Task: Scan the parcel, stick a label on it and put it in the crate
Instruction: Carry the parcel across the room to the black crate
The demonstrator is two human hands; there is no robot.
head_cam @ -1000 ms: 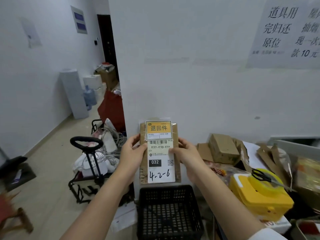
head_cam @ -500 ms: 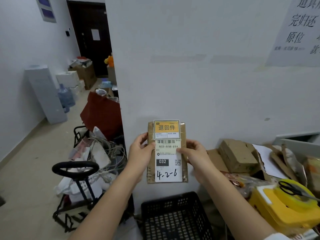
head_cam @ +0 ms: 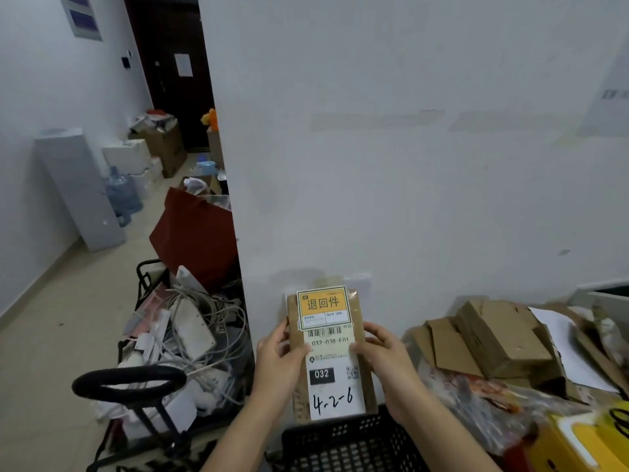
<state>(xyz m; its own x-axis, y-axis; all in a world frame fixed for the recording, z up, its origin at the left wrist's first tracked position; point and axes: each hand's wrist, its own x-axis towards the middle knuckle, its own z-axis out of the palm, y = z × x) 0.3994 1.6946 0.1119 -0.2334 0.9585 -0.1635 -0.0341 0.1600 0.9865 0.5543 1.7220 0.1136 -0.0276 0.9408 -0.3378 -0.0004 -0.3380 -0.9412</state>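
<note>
I hold a flat brown parcel upright in front of the white wall. A white shipping label with "4-2-6" written on it covers its front, and an orange label sits at its top. My left hand grips the parcel's left edge and my right hand grips its right edge. The black plastic crate stands directly below the parcel; the parcel's lower edge hangs just above the crate's far rim.
A black trolley loaded with cables and white boxes stands to the left. Flattened cardboard boxes and paper lie on the table at right, with a yellow object at the bottom right corner. A corridor with boxes runs back left.
The view has tilted up, so the parcel and both hands sit lower in the frame and closer to the crate's rim. The grip on the parcel is unchanged.
</note>
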